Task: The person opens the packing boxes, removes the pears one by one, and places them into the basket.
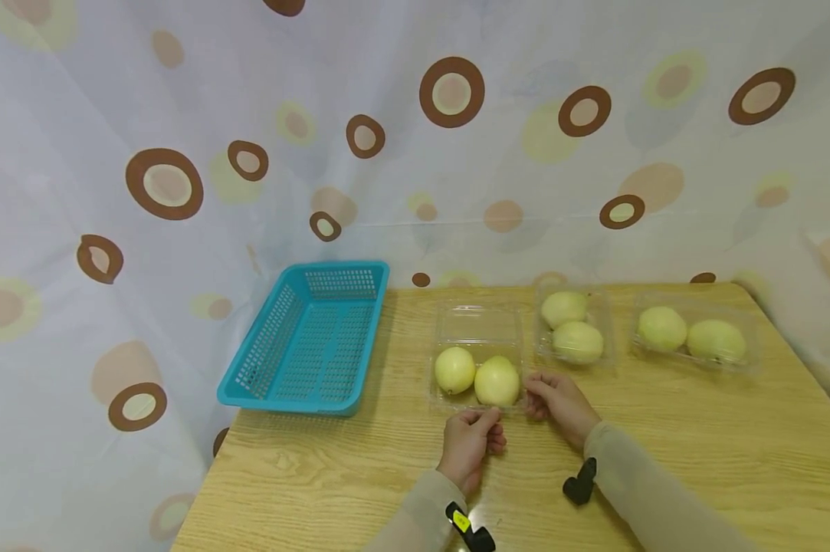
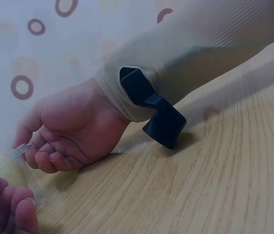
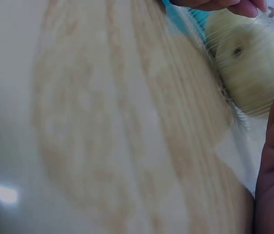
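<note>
The fingers of my left hand (image 1: 466, 446) pinch the front rim of the clear box (image 1: 478, 328), and those of my right hand (image 1: 561, 402) pinch it by its near right corner. Two fruits (image 1: 497, 381) lie in it, just beyond my left fingers and left of my right ones. Beyond my right fingers and off to their right sit two filled boxes (image 1: 578, 343), while the blue basket (image 1: 332, 345) stands well left of my left fingers.
</note>
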Available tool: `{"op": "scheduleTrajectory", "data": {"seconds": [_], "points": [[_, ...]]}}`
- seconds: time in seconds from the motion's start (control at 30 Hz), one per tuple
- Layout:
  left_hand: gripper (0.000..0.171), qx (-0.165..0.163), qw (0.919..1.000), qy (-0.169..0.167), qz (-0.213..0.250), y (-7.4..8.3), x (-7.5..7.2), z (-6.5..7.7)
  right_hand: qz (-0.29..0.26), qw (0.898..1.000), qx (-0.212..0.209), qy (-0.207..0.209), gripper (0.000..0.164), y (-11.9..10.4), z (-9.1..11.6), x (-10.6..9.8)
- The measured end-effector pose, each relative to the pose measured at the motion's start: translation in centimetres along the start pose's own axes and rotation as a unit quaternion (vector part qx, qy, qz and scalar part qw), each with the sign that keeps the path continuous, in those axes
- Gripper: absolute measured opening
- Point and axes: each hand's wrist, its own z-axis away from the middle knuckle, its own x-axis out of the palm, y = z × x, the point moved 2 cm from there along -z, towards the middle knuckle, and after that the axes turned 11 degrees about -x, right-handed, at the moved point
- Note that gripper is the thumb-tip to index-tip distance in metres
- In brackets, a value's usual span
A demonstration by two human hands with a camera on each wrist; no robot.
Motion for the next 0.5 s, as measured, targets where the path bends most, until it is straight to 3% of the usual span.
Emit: {"op": "scheduleTrajectory", "data": {"seconds": [0.27, 0.5], "points": [[0.028, -0.001, 0.9999, -0.002, -0.012, -0.09, -0.37, -0.39, 0.003, 1.0, -0.011, 0.013, 0.029, 0.26, 0.33, 0.05], [0.026, -0.005, 0.9991, -0.028, -0.03, -0.09, -0.25, 0.15, 0.008, 1.0, -0.016, 0.011, 0.029, 0.23, 0.62, -0.27]]}}
